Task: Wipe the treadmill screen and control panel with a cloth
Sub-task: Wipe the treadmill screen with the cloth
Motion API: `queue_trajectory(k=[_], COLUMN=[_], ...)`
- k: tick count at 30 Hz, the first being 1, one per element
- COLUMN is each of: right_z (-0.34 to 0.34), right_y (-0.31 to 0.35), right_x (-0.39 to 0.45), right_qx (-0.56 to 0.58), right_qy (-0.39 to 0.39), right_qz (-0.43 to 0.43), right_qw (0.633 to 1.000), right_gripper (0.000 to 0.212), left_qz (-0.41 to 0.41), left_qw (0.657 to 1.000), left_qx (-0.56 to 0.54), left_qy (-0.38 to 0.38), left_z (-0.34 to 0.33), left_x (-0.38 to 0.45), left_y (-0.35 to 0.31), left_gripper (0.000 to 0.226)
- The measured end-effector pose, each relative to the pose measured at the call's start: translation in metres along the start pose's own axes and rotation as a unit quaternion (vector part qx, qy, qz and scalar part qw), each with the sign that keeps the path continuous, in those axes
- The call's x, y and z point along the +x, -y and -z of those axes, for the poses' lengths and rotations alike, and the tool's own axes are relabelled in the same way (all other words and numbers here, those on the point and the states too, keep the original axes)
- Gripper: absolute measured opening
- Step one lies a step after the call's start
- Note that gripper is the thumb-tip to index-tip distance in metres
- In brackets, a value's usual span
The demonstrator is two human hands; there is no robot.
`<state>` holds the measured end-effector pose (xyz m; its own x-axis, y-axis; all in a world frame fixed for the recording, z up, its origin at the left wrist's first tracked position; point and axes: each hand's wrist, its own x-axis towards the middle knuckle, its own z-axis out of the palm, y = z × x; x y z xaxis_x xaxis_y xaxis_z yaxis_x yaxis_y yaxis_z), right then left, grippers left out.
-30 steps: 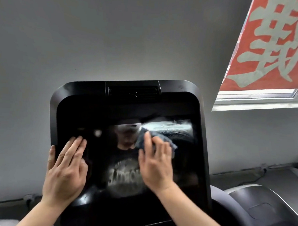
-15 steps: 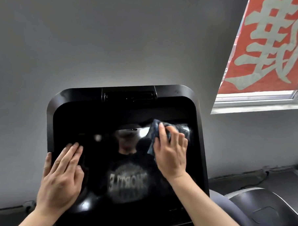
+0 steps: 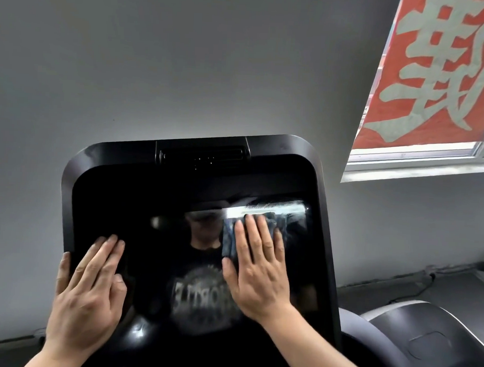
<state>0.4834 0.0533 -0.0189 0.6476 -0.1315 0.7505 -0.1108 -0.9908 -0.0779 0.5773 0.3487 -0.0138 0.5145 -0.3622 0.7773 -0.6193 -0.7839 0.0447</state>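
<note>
The black glossy treadmill screen (image 3: 162,207) fills the lower middle of the head view, tilted up toward me, with a vent slot along its top edge. My right hand (image 3: 256,270) lies flat with straight fingers on the screen's right half and presses a dark blue-grey cloth (image 3: 228,238) against the glass; most of the cloth is hidden under the palm. My left hand (image 3: 87,296) rests flat on the screen's left edge, thumb hooked round the frame. A streaky bright patch shows just above the right fingertips.
A grey wall stands behind the screen. A window with a red banner bearing pale characters (image 3: 434,67) is at the upper right. A grey treadmill shroud (image 3: 422,343) sits at the lower right, with a cable (image 3: 397,287) along the floor edge.
My right hand slid the cloth up and right across the screen, then drew back down and left a little, with its fingers flattened. My left hand stayed on the left edge.
</note>
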Motion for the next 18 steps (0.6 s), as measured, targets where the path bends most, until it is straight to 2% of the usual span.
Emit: queue_trajectory(k=[4, 8, 10, 13, 18], right_z=[0.005, 0.009, 0.008, 0.003, 0.000], right_y=[-0.020, -0.049, -0.042, -0.015, 0.018], right_x=[-0.029, 0.000, 0.021, 0.036, 0.001], right_qx=[-0.010, -0.036, -0.031, -0.020, 0.002], right_qy=[-0.003, -0.019, -0.005, 0.009, 0.034], right_qz=[-0.001, -0.132, -0.153, -0.115, 0.010], right_qw=[1.000, 0.990, 0.988, 0.993, 0.999], right_gripper=[0.070, 0.070, 0.072, 0.074, 0.071], left_qz=[0.005, -0.001, -0.002, -0.005, -0.001], left_qw=[1.000, 1.000, 1.000, 1.000, 1.000], left_qx=[-0.008, -0.004, -0.002, -0.001, -0.001], left_qy=[-0.007, -0.012, -0.011, -0.013, -0.013], left_z=[-0.002, -0.002, -0.002, -0.002, -0.001], left_x=[0.001, 0.002, 0.001, 0.001, 0.001], left_y=[-0.003, -0.003, -0.002, -0.002, -0.003], left_gripper=[0.053, 0.052, 0.052, 0.053, 0.053])
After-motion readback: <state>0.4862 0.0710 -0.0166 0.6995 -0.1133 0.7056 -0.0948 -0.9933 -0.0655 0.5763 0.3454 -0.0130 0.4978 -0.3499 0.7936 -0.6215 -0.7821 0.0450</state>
